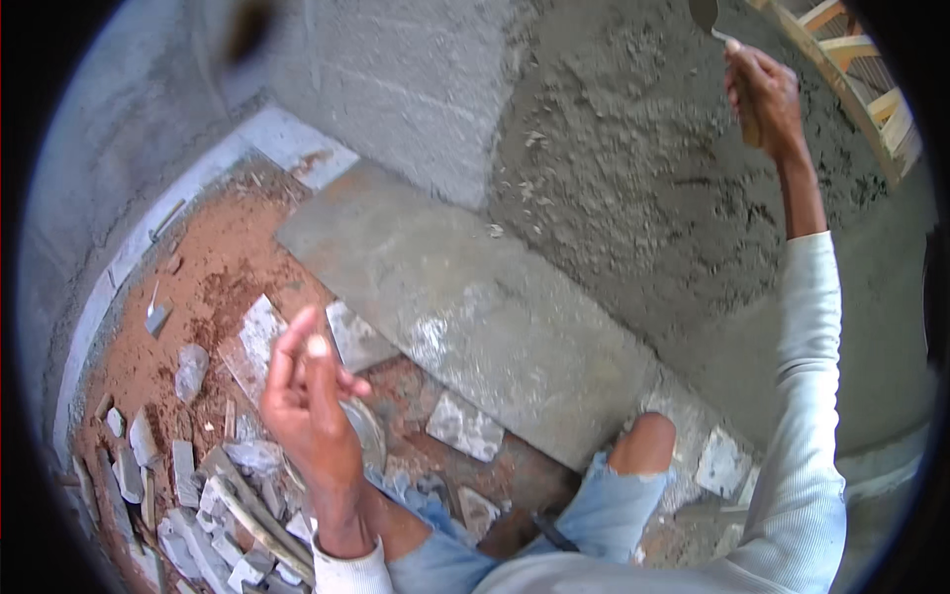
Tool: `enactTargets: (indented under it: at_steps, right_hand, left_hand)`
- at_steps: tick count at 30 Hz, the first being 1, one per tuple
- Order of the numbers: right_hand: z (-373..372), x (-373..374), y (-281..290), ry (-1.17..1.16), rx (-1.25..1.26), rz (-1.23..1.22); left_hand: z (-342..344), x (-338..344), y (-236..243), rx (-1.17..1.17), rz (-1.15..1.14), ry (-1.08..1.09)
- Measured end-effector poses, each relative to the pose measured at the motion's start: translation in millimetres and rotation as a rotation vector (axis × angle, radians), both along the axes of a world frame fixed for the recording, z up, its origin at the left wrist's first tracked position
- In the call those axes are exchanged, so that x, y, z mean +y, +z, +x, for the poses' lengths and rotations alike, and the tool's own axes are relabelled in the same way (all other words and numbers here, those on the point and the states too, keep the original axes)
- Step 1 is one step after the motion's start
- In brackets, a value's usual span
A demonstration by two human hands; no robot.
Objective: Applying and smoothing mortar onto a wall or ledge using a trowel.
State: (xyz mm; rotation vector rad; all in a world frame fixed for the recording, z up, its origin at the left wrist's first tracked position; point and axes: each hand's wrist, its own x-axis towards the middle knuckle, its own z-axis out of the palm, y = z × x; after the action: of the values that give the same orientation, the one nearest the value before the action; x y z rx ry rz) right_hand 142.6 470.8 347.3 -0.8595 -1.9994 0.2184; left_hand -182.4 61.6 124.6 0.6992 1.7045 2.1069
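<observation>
My right hand (767,104) is closed round the handle of a trowel (706,15), its dark blade up against a wall of wet, rough grey mortar (623,168) at the upper right. My left hand (312,396) is raised at the lower middle, fingers loosely bent and apart, with nothing seen in it. Behind it, a round pale container (366,436) is partly hidden. A long smooth grey slab (455,307) runs along the foot of the mortared wall, beside my bare knee.
Reddish dirt (218,247) with rubble (208,525), broken white tile pieces (465,426) and a small scraper (156,319) lies on the left and below. A pale ledge (143,228) curves along the left wall. Timber framing (856,49) stands at the top right.
</observation>
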Motion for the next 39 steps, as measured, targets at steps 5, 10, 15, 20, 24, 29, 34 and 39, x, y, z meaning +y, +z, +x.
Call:
enactTargets:
  at_steps: [5,10,15,20,24,29,34,39]
  right_hand:
    - [-18,-40,-143,-0.042,-0.417,-0.507]
    - [64,-84,-409,-0.015,-0.972,-0.531]
    - [0,-178,-502,0.102,-0.878,-0.648]
    - [-94,-132,-546,0.129,-0.771,-0.606]
    - [-105,-78,-534,-0.209,-0.696,-0.501]
    - [-120,-94,-445,-0.104,-0.834,-0.338]
    - [-113,-116,-246,0.003,-0.846,-0.166]
    - [-122,-152,-106,0.295,-0.789,-0.354]
  left_hand:
    - [-20,11,1,-0.008,-0.123,0.035]
    - [-8,3,8,-0.011,-0.082,-0.024]
    - [-1,-7,9,-0.018,-0.095,-0.022]
    - [2,-11,17,0.011,-0.159,0.014]
    - [19,-3,23,-0.046,-0.118,-0.048]
    - [-6,-9,2,-0.039,-0.130,-0.077]
    - [-25,10,-14,-0.097,-0.031,0.099]
    - [-32,12,-12,-0.106,0.081,0.287]
